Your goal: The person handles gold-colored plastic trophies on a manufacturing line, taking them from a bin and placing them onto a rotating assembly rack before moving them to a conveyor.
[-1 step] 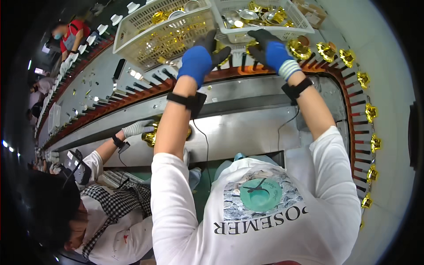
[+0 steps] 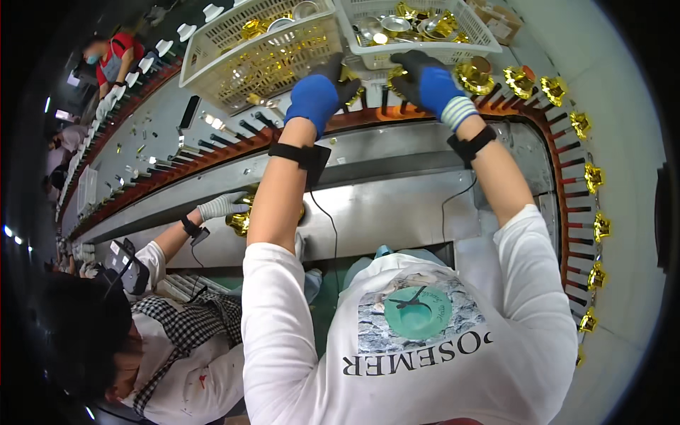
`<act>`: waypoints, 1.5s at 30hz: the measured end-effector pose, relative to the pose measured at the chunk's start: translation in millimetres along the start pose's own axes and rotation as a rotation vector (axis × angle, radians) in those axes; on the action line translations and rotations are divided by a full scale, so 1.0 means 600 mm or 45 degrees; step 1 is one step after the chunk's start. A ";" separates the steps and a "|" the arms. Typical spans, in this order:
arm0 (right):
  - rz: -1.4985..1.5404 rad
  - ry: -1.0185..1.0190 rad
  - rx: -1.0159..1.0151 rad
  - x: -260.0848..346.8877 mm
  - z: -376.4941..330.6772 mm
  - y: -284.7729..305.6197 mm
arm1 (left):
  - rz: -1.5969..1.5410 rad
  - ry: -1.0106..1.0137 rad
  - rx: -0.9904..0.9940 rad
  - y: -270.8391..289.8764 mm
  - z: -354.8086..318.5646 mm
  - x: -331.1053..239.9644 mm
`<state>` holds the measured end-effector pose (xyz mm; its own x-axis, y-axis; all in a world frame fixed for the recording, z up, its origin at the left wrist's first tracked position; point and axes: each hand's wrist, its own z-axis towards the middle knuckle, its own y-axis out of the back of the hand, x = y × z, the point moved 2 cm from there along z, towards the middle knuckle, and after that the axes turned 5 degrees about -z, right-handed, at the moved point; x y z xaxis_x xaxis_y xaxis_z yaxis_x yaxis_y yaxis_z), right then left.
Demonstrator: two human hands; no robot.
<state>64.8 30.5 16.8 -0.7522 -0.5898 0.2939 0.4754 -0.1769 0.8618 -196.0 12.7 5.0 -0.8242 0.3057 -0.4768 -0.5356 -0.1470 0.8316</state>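
Along the front, a long metal desk [image 2: 411,205], bordered by a curving orange track [image 2: 375,115], likely bent this way to bring its dark posts [image 2: 579,210] within reach of one standing place. Beyond the track, a left lattice crate [image 2: 195,67] and a right lattice crate [image 2: 460,57], side by side, loaded with shiny parts, apparently kept close for short reaches. Before the left crate, left hand [image 2: 315,95] in a blue-and-black glove, fingers clamped on a gold piece [image 2: 348,74] above the track, thumb opposing, probably for steadiness. Before the right crate, right hand [image 2: 428,85], gloved alike, fingers closed on a second gold piece [image 2: 398,76], mostly hidden; firmness of grip impossible to tell. At left, a co-worker's hand [image 2: 223,205] in a striped glove, touching gold metalwork [image 2: 239,221] partly behind the left forearm. By count, downward in size: one desk, two crates, two blue-and-black gloves, nine gold pieces [image 2: 593,177] around the right bend, spaced apart presumably against rubbing, the last barely showing; two reddish-brown round parts [image 2: 480,65] at the nearest two. Posts and crate contents too crowded for sure counting.
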 end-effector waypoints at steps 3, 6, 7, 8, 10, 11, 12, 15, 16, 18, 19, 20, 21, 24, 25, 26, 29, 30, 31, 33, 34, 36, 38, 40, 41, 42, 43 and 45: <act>-0.109 0.202 -0.131 0.006 -0.034 0.004 | 0.020 -0.080 -0.131 -0.014 -0.011 -0.006; 0.218 0.346 -0.249 0.060 -0.095 0.072 | -0.411 0.195 -0.366 -0.003 -0.108 0.000; 0.350 0.337 -0.173 0.066 -0.127 0.073 | -0.170 0.021 -0.435 0.011 -0.137 -0.013; 0.496 0.221 -0.040 0.062 -0.167 0.060 | -0.161 0.187 -0.248 0.008 -0.160 -0.036; 0.371 0.107 0.352 0.049 -0.248 -0.008 | -1.032 0.275 -0.177 -0.077 -0.274 -0.033; 0.408 0.008 0.354 -0.002 -0.321 -0.083 | -0.766 0.289 0.097 -0.108 -0.299 -0.064; 0.379 -0.060 0.396 -0.045 -0.380 -0.131 | -0.573 0.333 0.250 -0.140 -0.323 -0.098; 0.251 -0.175 0.647 -0.097 -0.483 -0.242 | -0.292 0.453 0.497 -0.309 -0.408 -0.054; 0.115 -0.265 0.828 -0.103 -0.503 -0.266 | -0.288 0.476 0.500 -0.348 -0.422 -0.042; 0.123 -0.287 0.821 -0.100 -0.518 -0.288 | -0.058 0.630 0.585 -0.404 -0.446 -0.018; 0.123 -0.314 0.799 -0.093 -0.519 -0.290 | -0.052 0.647 0.587 -0.414 -0.453 -0.006; 0.136 -0.300 0.805 -0.087 -0.513 -0.293 | 0.002 0.729 0.606 -0.419 -0.459 0.011; 0.173 -0.282 0.814 -0.085 -0.494 -0.298 | 0.058 0.804 0.616 -0.419 -0.459 0.024; 0.269 -0.265 0.649 -0.128 -0.492 -0.272 | 0.259 0.671 0.624 -0.382 -0.409 -0.015; 0.239 -0.171 0.449 -0.141 -0.480 -0.238 | 0.114 0.642 0.642 -0.357 -0.378 -0.041; 0.222 -0.044 0.249 -0.139 -0.452 -0.194 | 0.023 0.394 0.320 -0.328 -0.364 -0.054; -0.005 0.147 -0.298 -0.127 -0.287 0.006 | -0.004 -0.031 -0.213 -0.190 -0.207 -0.156; -0.148 0.087 -0.447 -0.129 -0.236 0.051 | 0.048 -0.190 -0.311 -0.149 -0.150 -0.175; -0.275 0.151 -0.586 -0.146 -0.176 0.085 | 0.005 -0.132 -0.306 -0.122 -0.099 -0.199; -0.586 0.145 -0.540 -0.165 -0.107 0.092 | 0.072 -0.263 -0.397 -0.098 -0.009 -0.198; -0.780 0.062 -0.347 -0.170 -0.093 0.086 | 0.088 -0.310 -0.357 -0.101 0.032 -0.188; -0.643 0.130 -0.362 -0.154 -0.079 0.090 | -0.099 -0.059 -0.162 -0.127 0.058 -0.180; -0.388 0.045 -0.066 -0.136 -0.073 0.094 | -0.144 0.061 -0.136 -0.113 0.062 -0.156; -0.050 0.110 -0.069 -0.145 -0.056 0.107 | -0.183 0.060 0.069 -0.094 0.064 -0.132; 0.034 0.121 -0.037 -0.157 -0.052 0.102 | -0.020 0.028 0.051 -0.090 0.054 -0.148; 0.122 0.141 -0.013 -0.162 -0.047 0.099 | 0.151 -0.004 0.024 -0.083 0.038 -0.162; 0.032 0.204 -0.029 -0.151 -0.051 0.089 | 0.149 0.004 0.029 -0.078 0.016 -0.165; -0.136 0.383 -0.123 -0.112 -0.079 0.088 | 0.195 -0.162 -0.303 -0.059 -0.042 -0.174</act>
<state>162.1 23.7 22.8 -0.6387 -0.7674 0.0562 0.4531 -0.3160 0.8336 -96.0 -37.7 18.1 -0.8771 0.3758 -0.2993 -0.4475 -0.4123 0.7936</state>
